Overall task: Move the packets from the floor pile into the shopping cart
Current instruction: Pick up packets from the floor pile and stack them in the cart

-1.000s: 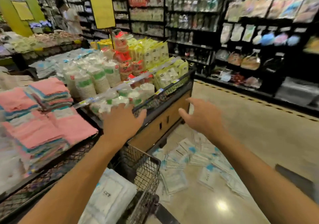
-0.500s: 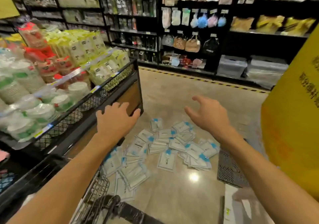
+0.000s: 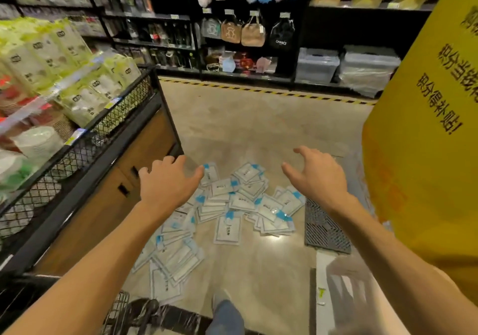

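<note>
A pile of flat white packets with blue corners (image 3: 232, 205) lies spread on the beige floor ahead of me. My left hand (image 3: 168, 182) hovers above the pile's left side, palm down, fingers apart, holding nothing. Over the pile's right side my right hand (image 3: 316, 177) is stretched out the same way, empty. Only the wire corner and dark handle of the shopping cart (image 3: 121, 309) show at the bottom left edge. My knee in blue jeans (image 3: 225, 316) shows at the bottom.
A black mesh display bin on a wooden base (image 3: 124, 179) full of green packs stands close on the left. A yellow sign panel (image 3: 434, 153) fills the right. A dark grid mat (image 3: 326, 231) lies right of the pile. Shelves line the far wall behind striped floor tape.
My view has swung right and down from the display bins and cart to the floor pile. Both hands moved forward over the packets, still empty.
</note>
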